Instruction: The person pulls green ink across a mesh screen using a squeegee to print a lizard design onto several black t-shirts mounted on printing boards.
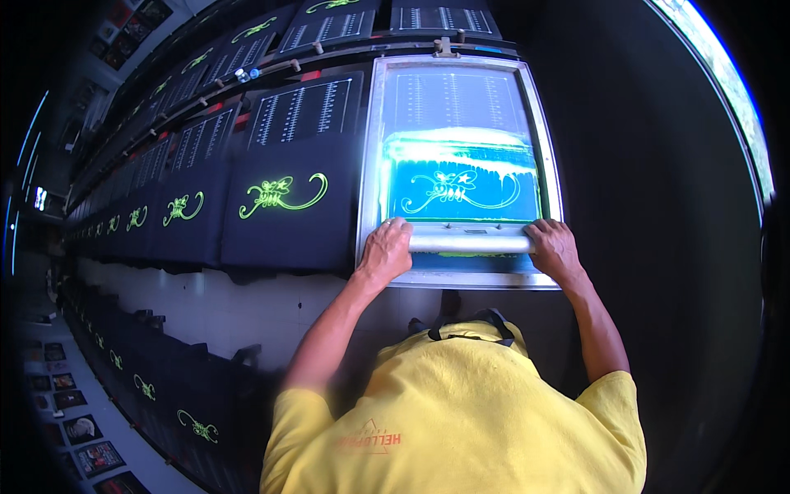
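A metal-framed printing screen [473,281] lies flat in front of me, with blue mesh and a floral scroll design [448,191]. Across its near part stretches a squeegee [471,241] with a pale metal handle. My left hand [387,249] is closed round the handle's left end, and my right hand [555,247] grips its right end. Bright ink [453,146], nearly white in the glare, spreads in a ragged band across the mesh beyond the design. Some yellow-green ink shows at the squeegee's near edge. The squeegee's blade is hidden beneath the handle.
To the left, dark fabric pieces [288,226] with yellow-green scroll prints lie in a long row on boards. A rail [271,72] with small stops runs behind them, and more prints lie beyond it. Another printed row [156,362] stands at lower left. A dark surface [650,206] extends right.
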Demonstrator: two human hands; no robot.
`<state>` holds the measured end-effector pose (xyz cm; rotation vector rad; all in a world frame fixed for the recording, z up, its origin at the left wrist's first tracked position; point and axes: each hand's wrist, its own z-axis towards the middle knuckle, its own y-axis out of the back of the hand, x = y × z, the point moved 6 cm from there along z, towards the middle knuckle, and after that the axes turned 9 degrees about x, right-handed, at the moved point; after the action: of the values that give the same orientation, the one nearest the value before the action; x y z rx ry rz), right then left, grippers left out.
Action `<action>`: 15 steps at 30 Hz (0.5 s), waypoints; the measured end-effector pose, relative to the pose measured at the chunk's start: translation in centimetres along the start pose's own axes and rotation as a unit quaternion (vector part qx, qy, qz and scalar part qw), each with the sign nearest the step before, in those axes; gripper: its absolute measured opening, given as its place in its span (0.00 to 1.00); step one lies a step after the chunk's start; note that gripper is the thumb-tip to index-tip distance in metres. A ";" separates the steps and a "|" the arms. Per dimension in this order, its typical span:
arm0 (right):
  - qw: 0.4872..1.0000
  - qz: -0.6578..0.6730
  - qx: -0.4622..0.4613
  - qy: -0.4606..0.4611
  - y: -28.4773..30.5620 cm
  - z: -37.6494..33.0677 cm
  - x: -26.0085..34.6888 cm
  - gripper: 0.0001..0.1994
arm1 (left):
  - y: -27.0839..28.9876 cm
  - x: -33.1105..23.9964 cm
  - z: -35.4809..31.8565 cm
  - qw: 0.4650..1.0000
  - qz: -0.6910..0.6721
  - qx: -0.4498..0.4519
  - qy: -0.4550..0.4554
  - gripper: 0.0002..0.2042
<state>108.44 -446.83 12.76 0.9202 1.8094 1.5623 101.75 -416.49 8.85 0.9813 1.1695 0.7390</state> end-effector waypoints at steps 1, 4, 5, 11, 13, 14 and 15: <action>1.000 0.009 0.000 0.004 0.0 0.5 -0.2 0.14 | 0.2 0.2 0.3 1.000 0.003 -0.006 -0.001 0.07; 0.999 0.048 0.007 -0.004 1.9 2.3 -0.6 0.11 | 1.6 1.1 2.0 0.999 -0.019 0.041 0.024 0.07; 0.998 0.047 0.037 -0.019 2.3 2.8 -0.8 0.12 | 1.3 2.1 2.8 0.992 -0.030 0.103 0.064 0.16; 0.998 0.049 -0.046 0.019 2.5 1.8 -0.5 0.09 | 2.8 1.1 2.6 0.998 -0.011 0.054 0.033 0.18; 0.997 0.039 -0.067 0.025 1.6 0.2 0.4 0.12 | 2.4 0.5 1.0 0.999 -0.018 0.026 0.014 0.18; 0.997 0.038 -0.061 0.022 1.2 -0.3 0.7 0.13 | 1.9 0.2 0.4 1.000 0.006 0.025 0.005 0.17; 0.998 0.038 -0.053 0.016 0.7 -0.9 1.0 0.14 | 1.2 0.1 -0.2 1.000 0.014 0.016 -0.003 0.17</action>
<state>107.21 -446.48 13.64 0.9286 1.7143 1.7121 101.58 -415.89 9.88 1.0280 1.1681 0.7412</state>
